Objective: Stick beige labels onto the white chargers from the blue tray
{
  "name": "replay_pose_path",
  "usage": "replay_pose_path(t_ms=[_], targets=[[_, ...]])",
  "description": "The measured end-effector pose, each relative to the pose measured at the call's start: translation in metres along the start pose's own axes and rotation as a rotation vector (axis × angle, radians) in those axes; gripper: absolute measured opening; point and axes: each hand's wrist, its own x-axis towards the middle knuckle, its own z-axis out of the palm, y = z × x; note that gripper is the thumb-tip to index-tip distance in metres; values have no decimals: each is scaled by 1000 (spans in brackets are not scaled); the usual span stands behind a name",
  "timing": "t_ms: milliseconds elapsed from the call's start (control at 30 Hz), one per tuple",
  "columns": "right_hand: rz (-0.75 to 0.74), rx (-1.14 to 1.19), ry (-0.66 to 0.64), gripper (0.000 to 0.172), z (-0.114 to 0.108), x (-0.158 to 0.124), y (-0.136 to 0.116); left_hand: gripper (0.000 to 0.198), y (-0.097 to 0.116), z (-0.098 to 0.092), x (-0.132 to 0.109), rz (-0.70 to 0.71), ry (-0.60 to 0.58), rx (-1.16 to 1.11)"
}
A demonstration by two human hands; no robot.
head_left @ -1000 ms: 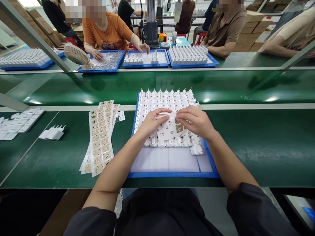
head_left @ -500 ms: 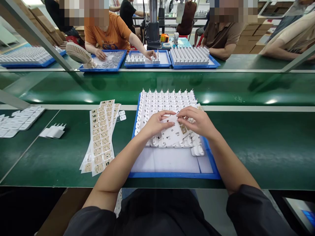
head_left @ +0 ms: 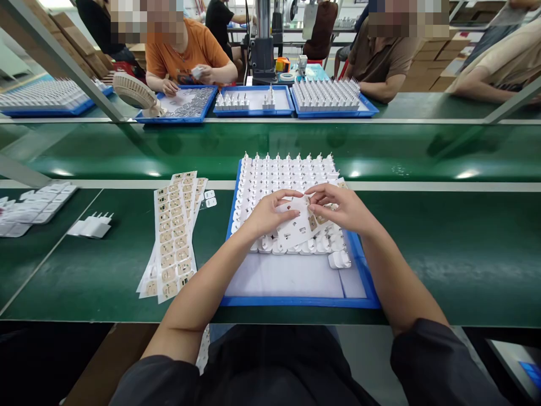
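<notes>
My left hand (head_left: 271, 214) grips the left end of a white sticker sheet (head_left: 291, 232), thumb on top and fingers along the far edge. Tan stickers show on the sheet's right part, while the left part is bare backing with small cut-out marks. Fingers of my right hand (head_left: 343, 210) are pinched together at the sheet's tan stickers; the exact contact is partly hidden. Beneath both hands, rows of white plug housings (head_left: 287, 169) with metal pins stand in a blue-rimmed tray (head_left: 296, 301). One white housing (head_left: 339, 259) sits apart at the near right of the rows.
More sticker sheets (head_left: 173, 242) lie fanned left of the tray, beside small white pieces (head_left: 210, 198). White plugs (head_left: 91, 225) and flat white parts (head_left: 42, 208) are farther left. Across the green belt (head_left: 190, 149), co-workers sit behind blue trays (head_left: 253, 113) and a fan (head_left: 135, 93).
My right hand has shifted slightly right along the sheet, and the sheet has tilted a little. Across the belt, the person in orange has lifted a white piece from the tray.
</notes>
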Motion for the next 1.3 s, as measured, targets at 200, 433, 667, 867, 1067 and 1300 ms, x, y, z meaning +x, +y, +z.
replay_pose_path(t_ms=[200, 433, 667, 867, 1067, 1300], targets=[[11, -10, 6, 37, -4, -3, 2, 39, 2, -1, 1, -18, 18, 74], [5, -38, -6, 36, 1, -1, -1, 39, 4, -2, 0, -20, 44, 73], [-84, -253, -25, 21, 1, 2, 7, 38, 7, -2, 0, -57, 79, 115], [-86, -266, -10, 18, -7, -1, 7, 39, 7, -3, 0, -46, 63, 110], [-125, -577, 121, 17, 2, -4, 5, 42, 2, -3, 1, -43, 47, 131], [-225, -783, 214, 22, 14, -6, 4, 41, -6, -3, 2, -24, 51, 150]])
